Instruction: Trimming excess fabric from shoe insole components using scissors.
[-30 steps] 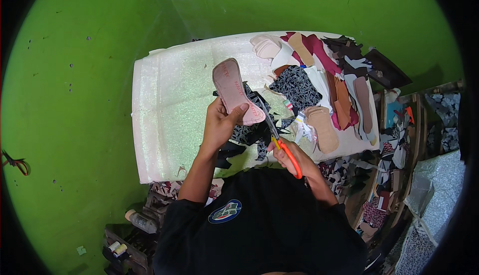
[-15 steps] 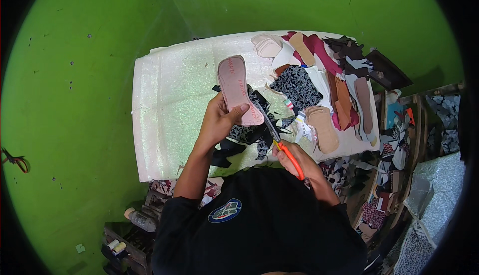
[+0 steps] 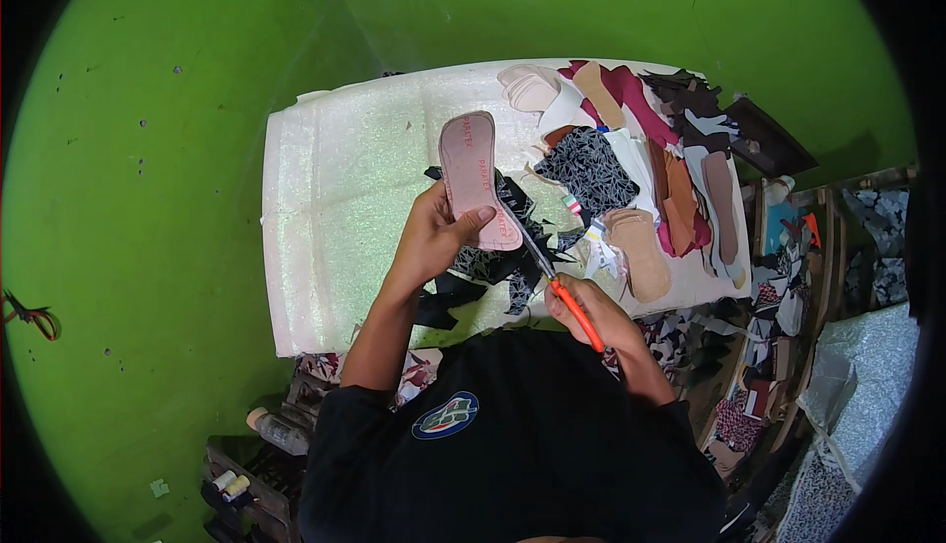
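Note:
Between the thumb and fingers of my left hand (image 3: 439,231) is a pinkish shoe insole (image 3: 468,164) with red print, its wide far end tilted up and away. My right hand (image 3: 588,308) grips scissors (image 3: 574,313) by their orange handles. Their grey blades reach up to the insole's right edge near its lower end; from here the blades look nearly closed. Under the insole lie black and patterned fabric offcuts (image 3: 456,300), partly hidden by my left hand and the insole.
A pale, shiny-covered table (image 3: 335,198) holds a black-and-grey patterned fabric piece (image 3: 589,170), tan insoles (image 3: 639,257), brown pieces (image 3: 677,193) and maroon material (image 3: 641,104) on its right. Scraps fill wooden shelving (image 3: 823,277) at the right. A green wall (image 3: 217,70) rises behind.
The insole has turned slightly, its far end shifting a little to the right. The scissors' handles have come closer together and my right hand has moved slightly.

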A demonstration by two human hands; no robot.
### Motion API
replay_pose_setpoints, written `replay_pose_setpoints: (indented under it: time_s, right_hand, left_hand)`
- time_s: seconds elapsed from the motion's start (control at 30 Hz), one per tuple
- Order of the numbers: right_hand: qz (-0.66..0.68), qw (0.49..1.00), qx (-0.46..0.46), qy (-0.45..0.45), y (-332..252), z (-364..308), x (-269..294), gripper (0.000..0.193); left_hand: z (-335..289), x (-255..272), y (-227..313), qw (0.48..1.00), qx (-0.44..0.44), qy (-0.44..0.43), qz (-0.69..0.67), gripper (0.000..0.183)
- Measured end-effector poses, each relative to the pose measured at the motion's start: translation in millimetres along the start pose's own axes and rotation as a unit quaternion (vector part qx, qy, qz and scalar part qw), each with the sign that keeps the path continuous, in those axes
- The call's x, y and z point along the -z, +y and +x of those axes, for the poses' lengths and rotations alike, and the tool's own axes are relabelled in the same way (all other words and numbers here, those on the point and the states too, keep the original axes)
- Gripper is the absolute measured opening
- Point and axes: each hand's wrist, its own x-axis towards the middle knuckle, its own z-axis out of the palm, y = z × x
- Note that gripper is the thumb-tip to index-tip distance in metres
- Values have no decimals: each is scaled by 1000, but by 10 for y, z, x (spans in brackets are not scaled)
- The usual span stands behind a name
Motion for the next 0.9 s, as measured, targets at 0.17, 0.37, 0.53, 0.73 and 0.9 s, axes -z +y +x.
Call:
replay_pose_setpoints:
  time_s: [0.17, 0.37, 0.53, 0.73, 0.9]
  right_hand:
    - [10, 1000, 13, 0, -92, 24, 51, 32]
    - [-54, 998, -36, -23, -144, 31, 75, 29]
    - [3, 1000, 4, -29, -122, 55, 59, 26]
    - [40, 999, 12, -29, -146, 45, 31, 24]
    - [47, 997, -15, -63, -281, 89, 76, 23]
  left_hand:
    - [-13, -18, 39, 1000, 14, -2, 4, 24]
    - [3, -7, 53, 1000, 21, -13, 5, 23]
    - [-4, -14, 10, 999, 24, -16, -19, 22]
    - [-17, -24, 19, 999, 41, -21, -22, 21]
    - [-46, -130, 66, 996, 57, -3, -69, 24]
